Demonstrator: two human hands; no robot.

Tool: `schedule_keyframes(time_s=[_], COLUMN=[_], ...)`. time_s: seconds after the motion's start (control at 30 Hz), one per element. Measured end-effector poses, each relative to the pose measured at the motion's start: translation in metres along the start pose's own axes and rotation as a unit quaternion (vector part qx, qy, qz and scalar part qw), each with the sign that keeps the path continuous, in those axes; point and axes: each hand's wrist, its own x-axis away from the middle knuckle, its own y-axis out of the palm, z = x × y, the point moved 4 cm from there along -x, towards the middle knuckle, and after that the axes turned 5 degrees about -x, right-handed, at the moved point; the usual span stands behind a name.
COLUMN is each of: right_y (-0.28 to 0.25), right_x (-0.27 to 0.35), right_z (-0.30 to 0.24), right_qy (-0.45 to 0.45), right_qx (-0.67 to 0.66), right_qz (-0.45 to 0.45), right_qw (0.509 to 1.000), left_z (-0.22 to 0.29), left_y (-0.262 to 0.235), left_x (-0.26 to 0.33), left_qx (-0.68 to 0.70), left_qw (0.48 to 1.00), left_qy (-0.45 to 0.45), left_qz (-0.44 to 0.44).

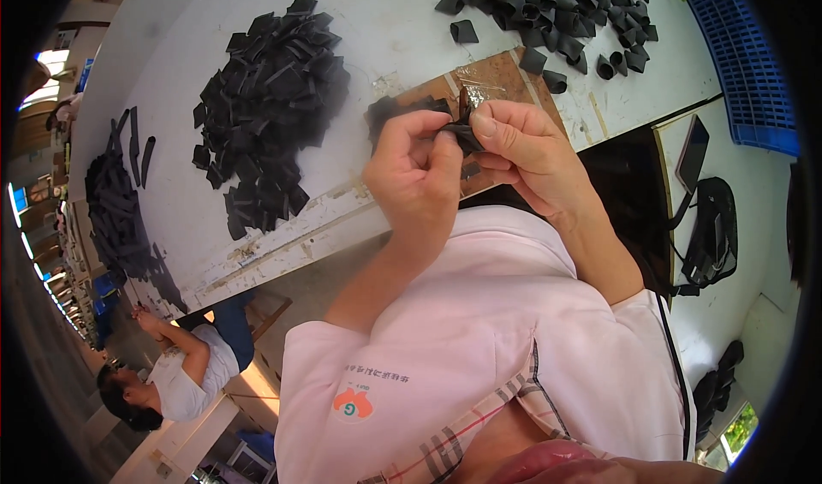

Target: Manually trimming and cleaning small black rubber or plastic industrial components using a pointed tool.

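Over a brown board (555, 107) on the white table, both my hands are closed on one small black strip of material (463, 134). My left hand (413, 177) pinches its left side between thumb and fingers. On the other side my right hand (533, 146) grips it with thumb and forefinger. The strip looks bent, though the fingers cover much of it. A few flat black pieces (385, 111) lie on the board beside my left hand. Just beyond my fingers is a shiny, clear patch (481, 92) on the board.
Flat black pieces form a large heap (265, 98) to the left. Curled black loops (556, 8) are piled at the far right, near a blue plastic basket (741, 64). Longer black strips (111, 201) lie far left. Another person (193, 368) sits at the table's lower left.
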Motion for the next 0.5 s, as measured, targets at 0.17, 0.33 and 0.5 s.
schedule_keyframes(time_s=[0.17,0.33,0.5], right_y=[0.027,0.001,0.005], right_x=[-0.009,-0.031,-0.024], right_z=[-0.042,-0.024,-0.038], right_qy=[-0.104,-0.035,-0.115], right_qx=[0.265,0.185,0.353], right_qz=[0.012,-0.087,-0.01], right_qw=[0.958,0.978,0.929], left_z=[0.01,-0.032,-0.019], left_y=[0.005,0.001,0.004], left_x=[-0.029,-0.025,-0.02], left_qx=[0.642,0.596,0.393], left_qw=[0.653,0.69,0.878], left_qy=[-0.264,-0.331,-0.201], left_qz=[-0.303,-0.244,-0.183])
